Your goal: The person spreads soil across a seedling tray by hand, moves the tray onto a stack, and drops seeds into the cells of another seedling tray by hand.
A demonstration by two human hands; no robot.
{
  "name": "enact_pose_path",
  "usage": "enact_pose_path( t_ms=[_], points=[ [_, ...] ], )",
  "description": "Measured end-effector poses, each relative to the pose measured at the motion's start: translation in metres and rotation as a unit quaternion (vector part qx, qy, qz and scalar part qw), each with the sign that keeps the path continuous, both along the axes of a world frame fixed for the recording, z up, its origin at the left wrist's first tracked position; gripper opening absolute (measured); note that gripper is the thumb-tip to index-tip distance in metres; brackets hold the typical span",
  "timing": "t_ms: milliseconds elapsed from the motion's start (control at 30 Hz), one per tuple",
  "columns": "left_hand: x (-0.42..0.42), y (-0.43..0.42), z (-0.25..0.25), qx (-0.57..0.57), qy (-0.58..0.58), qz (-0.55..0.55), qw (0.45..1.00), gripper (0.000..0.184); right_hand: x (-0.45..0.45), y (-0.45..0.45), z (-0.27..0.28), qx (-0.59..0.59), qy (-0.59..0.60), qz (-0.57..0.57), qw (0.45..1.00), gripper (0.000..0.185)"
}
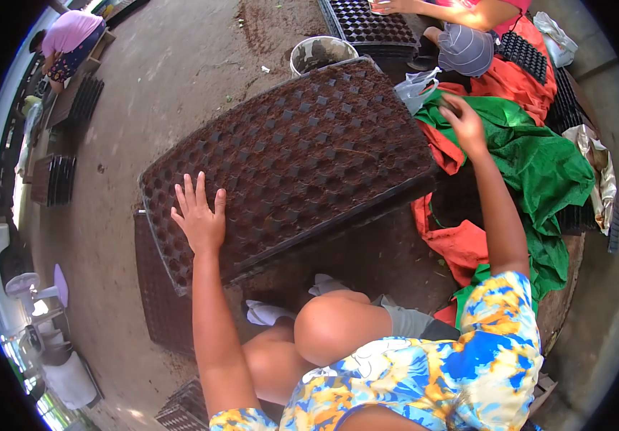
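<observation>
A large black seedling tray (288, 158) filled with dark brown soil lies tilted in front of me, its cells pressed into small hollows. My left hand (201, 215) rests with fingers spread on the tray's left part. Beyond the tray's right edge, my right hand (464, 122) is raised near a green cloth (532, 151) and a clear plastic bag (417, 90); its fingers are partly bent and somewhat blurred, and whether it holds anything is not visible.
A white bucket (321, 54) stands behind the tray. Another person (467, 47) sits at a black tray stack (370, 25) at the upper right. A second person (72, 39) bends down at the upper left. Red cloth (460, 251) and a white fan (25, 287) are also there.
</observation>
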State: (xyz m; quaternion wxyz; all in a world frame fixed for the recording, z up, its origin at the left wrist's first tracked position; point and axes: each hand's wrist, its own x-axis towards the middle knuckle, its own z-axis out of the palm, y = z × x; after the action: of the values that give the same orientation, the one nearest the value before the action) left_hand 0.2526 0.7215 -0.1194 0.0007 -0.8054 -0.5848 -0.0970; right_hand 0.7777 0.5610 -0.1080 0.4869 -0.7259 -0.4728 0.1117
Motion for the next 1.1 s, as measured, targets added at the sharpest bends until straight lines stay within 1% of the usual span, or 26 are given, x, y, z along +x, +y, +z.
enact_pose_path(
  t_ms=[67,133,233,333,433,467,567,633,700,733,833,867,967,1000,1100],
  points=[
    [-0.001,0.001,-0.002,0.004,-0.003,0.0,1.0,0.057,-0.034,0.06,0.039,-0.078,-0.112,0.037,0.99,0.038],
    [-0.001,0.0,-0.001,0.003,-0.008,0.002,1.0,0.056,-0.045,0.109,0.041,-0.094,-0.238,0.064,0.965,0.032],
    [0.0,-0.001,0.001,-0.002,-0.016,0.004,1.0,0.055,-0.052,0.156,0.033,-0.099,-0.311,0.033,0.945,0.025],
    [0.0,0.0,0.001,0.001,-0.018,0.003,1.0,0.055,-0.054,0.177,0.031,-0.12,-0.401,0.064,0.906,0.021],
    [-0.001,0.0,0.0,0.007,-0.019,0.002,1.0,0.055,-0.055,0.189,0.01,-0.191,-0.387,0.093,0.897,0.023],
    [0.0,0.0,0.0,0.008,-0.02,0.002,1.0,0.055,-0.056,0.189,0.014,-0.187,-0.391,0.094,0.896,0.023],
    [0.0,0.0,-0.001,0.008,-0.016,0.002,1.0,0.055,-0.054,0.174,0.03,-0.124,-0.349,0.08,0.925,0.022],
    [0.0,0.001,-0.001,0.01,-0.014,0.005,1.0,0.055,-0.053,0.161,0.037,-0.13,-0.33,0.108,0.929,0.02],
    [0.001,0.0,0.0,0.008,-0.012,0.007,1.0,0.055,-0.051,0.15,0.027,-0.153,-0.303,0.14,0.93,0.019],
    [0.0,-0.001,0.0,0.006,-0.012,0.008,1.0,0.054,-0.053,0.149,0.014,-0.121,-0.317,0.122,0.933,0.019],
    [0.0,0.0,-0.001,0.005,-0.011,0.009,1.0,0.053,-0.057,0.145,0.03,-0.095,-0.323,0.125,0.933,0.019],
    [0.0,0.0,-0.001,0.006,-0.011,0.009,1.0,0.054,-0.063,0.138,0.041,-0.11,-0.317,0.105,0.936,0.019],
    [0.0,0.002,-0.002,0.014,-0.011,0.008,1.0,0.054,-0.065,0.121,0.047,-0.209,-0.294,0.118,0.925,0.019],
    [0.0,0.001,-0.002,0.016,-0.01,0.006,1.0,0.054,-0.071,0.116,0.039,-0.166,-0.322,0.109,0.926,0.017],
    [-0.001,0.002,-0.005,0.021,-0.008,0.006,1.0,0.054,-0.072,0.118,0.03,-0.149,-0.315,0.124,0.929,0.017]
  ],
)
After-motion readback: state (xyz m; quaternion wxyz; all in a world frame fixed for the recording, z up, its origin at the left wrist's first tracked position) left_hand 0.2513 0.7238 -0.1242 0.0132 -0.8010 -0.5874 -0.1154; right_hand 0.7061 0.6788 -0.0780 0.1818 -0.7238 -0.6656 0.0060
